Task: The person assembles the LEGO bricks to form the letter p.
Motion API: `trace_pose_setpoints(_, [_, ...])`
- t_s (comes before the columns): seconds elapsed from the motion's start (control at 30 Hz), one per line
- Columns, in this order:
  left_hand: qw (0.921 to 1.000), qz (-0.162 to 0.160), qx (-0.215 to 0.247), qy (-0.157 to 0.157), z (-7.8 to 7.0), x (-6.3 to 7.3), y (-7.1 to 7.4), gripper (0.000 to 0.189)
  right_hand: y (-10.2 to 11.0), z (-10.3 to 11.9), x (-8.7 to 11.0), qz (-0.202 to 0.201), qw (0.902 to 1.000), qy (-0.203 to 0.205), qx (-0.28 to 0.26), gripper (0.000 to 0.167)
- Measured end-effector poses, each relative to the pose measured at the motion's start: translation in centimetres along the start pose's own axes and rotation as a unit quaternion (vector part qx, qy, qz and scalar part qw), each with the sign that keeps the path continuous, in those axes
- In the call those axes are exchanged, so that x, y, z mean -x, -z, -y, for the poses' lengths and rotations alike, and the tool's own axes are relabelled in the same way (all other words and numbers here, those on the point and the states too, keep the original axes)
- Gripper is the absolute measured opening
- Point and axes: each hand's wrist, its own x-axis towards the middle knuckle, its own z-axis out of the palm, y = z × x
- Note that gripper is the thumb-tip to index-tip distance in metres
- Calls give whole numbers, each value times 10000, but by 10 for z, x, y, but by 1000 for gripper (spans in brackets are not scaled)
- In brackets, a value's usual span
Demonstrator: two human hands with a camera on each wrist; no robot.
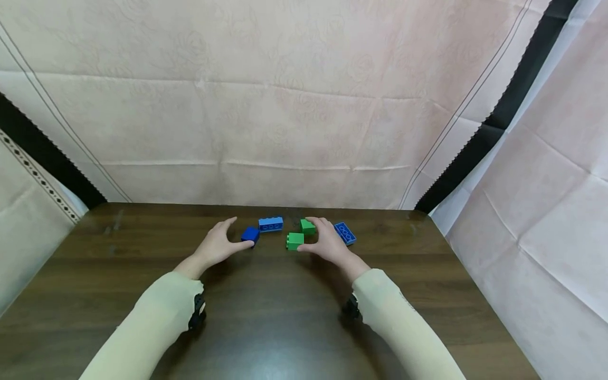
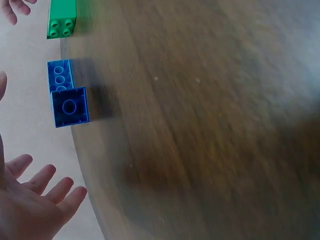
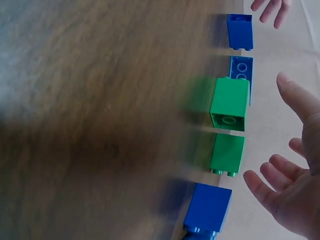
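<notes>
My left hand (image 1: 219,245) reaches over the table with thumb and fingers spread, nearest to a dark blue toy building block (image 1: 250,234). In the left wrist view that block (image 2: 69,107) shows its hollow underside, apart from the fingers (image 2: 70,200). A longer, lighter blue block (image 1: 271,224) lies just beyond it, hollow side showing. My right hand (image 1: 331,244) is also spread, around two green blocks (image 1: 295,241) without a visible grip. The farther green block (image 1: 307,227) is partly behind the fingers. Right of this hand lies another blue block (image 1: 345,233).
The blocks lie near the far edge of the brown wooden table (image 1: 266,295). A pale cloth (image 1: 266,121) hangs right behind that edge, and more cloth (image 1: 546,200) hangs at the right. Dark strips run down between the cloth panels.
</notes>
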Motion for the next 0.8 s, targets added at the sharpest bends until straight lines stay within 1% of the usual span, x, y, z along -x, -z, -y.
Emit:
trace_pose_setpoints(0.2, [9995, 3, 294, 152, -5, -8, -7, 91, -8, 2, -3, 93, 9999, -99, -100, 79])
trace_pose_setpoints(0.4, [9987, -22, 445, 234, -8, -14, -17, 88, -15, 2, -6, 172, 9994, -171, -241, 78])
trace_pose_setpoints(0.57, [9987, -98, 425, 253, -11, -17, -21, 85, -20, 4, -7, 271, 9993, -163, -203, 78])
trace_pose_setpoints(0.8, [9989, -107, 178, 410, -16, -21, -29, 77, -26, 4, -9, 459, 9988, -174, -22, 77])
